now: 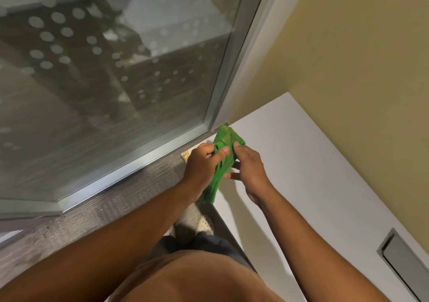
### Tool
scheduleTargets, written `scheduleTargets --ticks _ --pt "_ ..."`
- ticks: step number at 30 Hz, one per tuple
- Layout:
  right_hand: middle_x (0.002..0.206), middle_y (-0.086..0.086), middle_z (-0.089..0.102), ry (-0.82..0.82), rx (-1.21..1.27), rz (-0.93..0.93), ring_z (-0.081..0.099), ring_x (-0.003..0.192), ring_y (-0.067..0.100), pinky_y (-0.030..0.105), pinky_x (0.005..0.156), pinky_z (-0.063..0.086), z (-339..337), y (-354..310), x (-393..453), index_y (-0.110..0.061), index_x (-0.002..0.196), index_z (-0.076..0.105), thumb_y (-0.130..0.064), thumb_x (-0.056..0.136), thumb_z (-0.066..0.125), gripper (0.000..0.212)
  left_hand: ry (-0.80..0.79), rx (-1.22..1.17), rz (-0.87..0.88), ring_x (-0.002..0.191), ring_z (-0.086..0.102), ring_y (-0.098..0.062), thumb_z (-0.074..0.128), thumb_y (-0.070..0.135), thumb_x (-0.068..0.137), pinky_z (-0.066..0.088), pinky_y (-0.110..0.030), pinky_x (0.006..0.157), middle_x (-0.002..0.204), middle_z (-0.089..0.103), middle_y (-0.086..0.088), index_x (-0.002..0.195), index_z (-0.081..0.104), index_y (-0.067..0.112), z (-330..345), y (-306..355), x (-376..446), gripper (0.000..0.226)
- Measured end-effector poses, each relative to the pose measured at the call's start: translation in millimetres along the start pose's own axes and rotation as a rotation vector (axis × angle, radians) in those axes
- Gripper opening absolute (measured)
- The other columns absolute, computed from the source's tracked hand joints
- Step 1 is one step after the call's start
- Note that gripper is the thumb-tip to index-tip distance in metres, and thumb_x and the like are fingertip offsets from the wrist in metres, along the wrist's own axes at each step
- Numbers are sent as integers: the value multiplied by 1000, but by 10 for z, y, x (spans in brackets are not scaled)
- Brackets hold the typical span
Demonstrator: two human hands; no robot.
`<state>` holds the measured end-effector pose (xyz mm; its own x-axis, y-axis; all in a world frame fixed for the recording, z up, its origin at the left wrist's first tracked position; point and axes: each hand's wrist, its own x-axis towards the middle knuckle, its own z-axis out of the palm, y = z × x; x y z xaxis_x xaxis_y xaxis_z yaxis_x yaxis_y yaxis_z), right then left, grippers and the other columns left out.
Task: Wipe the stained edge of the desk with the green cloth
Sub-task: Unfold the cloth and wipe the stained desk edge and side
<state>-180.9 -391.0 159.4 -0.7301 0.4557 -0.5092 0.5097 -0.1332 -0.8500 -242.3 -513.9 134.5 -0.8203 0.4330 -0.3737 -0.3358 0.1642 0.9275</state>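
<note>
Green cloth [224, 153] hangs bunched between both hands above the white bench [301, 174], its long axis running from the person's body out toward the window corner. Left hand [203, 162] pinches the cloth's near side with thumb on top; right hand [248, 164] grips the other side, fingers curled under, both forearms reaching forward and level. Just beyond the left hand, at the bench's outer edge, a yellowish stain [185, 155] peeks out, so the left hand is nearer to it. Farther off stands the glass window [104, 69].
</note>
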Motion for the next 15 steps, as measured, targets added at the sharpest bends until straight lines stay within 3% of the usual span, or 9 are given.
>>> scheduleTargets --ticks 2,3,5,7,10,12,15 --pt "86 -2 83 11 4 -10 80 77 14 26 59 61 -88 -13 73 -23 106 75 -33 115 40 37 32 -39 -91 94 79 -37 66 24 109 65 -52 87 98 82 -18 89 80 22 -9 39 54 24" --pt "85 -2 82 24 8 -17 79 75 14 25 57 60 -155 -24 119 -23 105 75 -32 114 41 36 43 -98 -142 98 78 -37 63 22 111 65 -47 86 102 82 -18 96 79 19 -11 62 88 22" --pt "89 2 79 62 10 -25 75 75 18 27 56 59 -325 -56 229 -22 102 74 -30 114 43 34 86 -182 -208 99 73 -26 58 17 112 57 -35 83 103 79 -9 100 76 18 -15 117 182 21" --pt "90 1 78 115 22 -39 73 75 16 29 61 59 -526 -105 350 -21 103 75 -27 113 45 32 129 -198 -219 93 64 -20 56 12 112 51 -32 81 100 73 -6 103 73 15 -20 146 318 20" --pt "101 9 78 146 6 -99 71 86 21 39 80 58 -841 -162 551 -11 117 73 -18 111 49 26 127 -127 -180 84 62 -16 53 4 110 51 -31 74 96 67 -7 114 71 10 0 192 566 19" --pt "118 21 75 127 -24 -163 70 102 29 45 95 57 -1029 -185 686 -1 126 70 -11 110 49 28 77 -53 -112 75 67 -8 54 1 109 55 -25 68 91 69 -4 107 72 11 24 240 739 21" --pt "116 13 75 110 -62 -272 70 104 21 40 99 56 -1253 -203 815 -4 124 69 -5 108 52 24 -27 78 86 84 74 -8 59 -7 106 60 -25 84 99 76 -7 109 76 10 87 284 983 24"
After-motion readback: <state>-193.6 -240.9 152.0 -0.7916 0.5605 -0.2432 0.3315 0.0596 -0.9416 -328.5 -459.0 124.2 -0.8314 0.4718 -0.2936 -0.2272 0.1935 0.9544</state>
